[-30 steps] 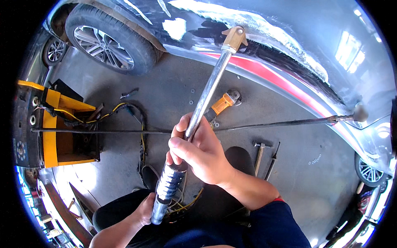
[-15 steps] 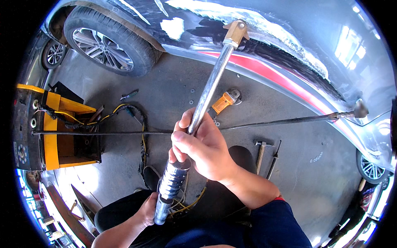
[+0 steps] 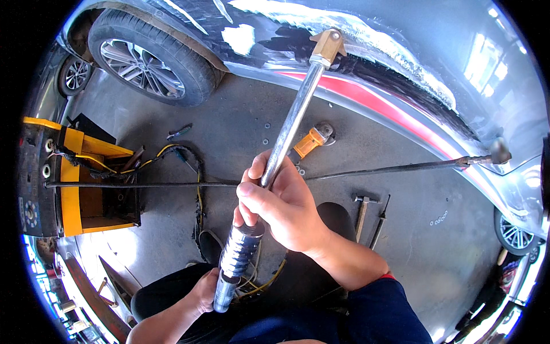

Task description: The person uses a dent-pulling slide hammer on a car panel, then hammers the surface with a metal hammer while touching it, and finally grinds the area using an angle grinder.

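A grey car is standing over the grey floor near a yellow-and-black cabinet. A metal rod tool is slanting mid-view, its head overlapping the car. It is probably feeling heavy, stiff and slick, its ribbed handle offering best purchase. The right grip is clasping the shaft, the left grip its lower end. An orange grinder and washers are lying below.

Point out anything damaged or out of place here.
The side panel looks damaged: rough white patches and dark smears break its glossy grey surface near the brass-coloured tool head. Small rings lie scattered on the floor.
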`<action>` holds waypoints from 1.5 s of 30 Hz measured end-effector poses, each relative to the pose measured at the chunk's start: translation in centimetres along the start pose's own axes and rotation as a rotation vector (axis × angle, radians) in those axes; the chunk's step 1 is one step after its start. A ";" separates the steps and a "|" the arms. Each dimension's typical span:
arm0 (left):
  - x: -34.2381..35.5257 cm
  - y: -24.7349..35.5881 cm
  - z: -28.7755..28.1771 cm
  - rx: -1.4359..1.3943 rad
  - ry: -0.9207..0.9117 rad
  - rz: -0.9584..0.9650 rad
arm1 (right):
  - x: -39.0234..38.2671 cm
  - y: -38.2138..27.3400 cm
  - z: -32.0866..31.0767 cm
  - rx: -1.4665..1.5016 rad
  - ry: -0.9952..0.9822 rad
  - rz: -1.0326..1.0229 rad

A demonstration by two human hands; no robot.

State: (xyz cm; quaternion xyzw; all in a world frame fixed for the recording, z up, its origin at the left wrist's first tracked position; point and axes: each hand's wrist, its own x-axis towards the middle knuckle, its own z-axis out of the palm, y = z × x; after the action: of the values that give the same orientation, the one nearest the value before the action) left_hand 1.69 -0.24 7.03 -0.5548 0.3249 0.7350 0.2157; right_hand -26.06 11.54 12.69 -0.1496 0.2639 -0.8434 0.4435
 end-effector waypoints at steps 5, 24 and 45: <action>-0.1 0.5 -0.2 -0.134 -0.157 -0.075 | 0.0 1.8 -0.2 -0.067 -0.040 -0.101; 2.7 -6.7 -8.0 0.706 -0.039 0.435 | -3.0 7.6 1.0 0.024 -0.039 0.159; -0.6 0.4 -0.9 0.045 -0.087 0.078 | -0.5 3.6 0.7 -0.110 -0.017 0.109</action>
State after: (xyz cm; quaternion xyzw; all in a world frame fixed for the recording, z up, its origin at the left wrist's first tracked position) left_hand 2.14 -1.13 7.53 -0.5044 0.3530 0.7586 0.2132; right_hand -23.01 10.01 11.18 -0.1665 0.3137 -0.8009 0.4821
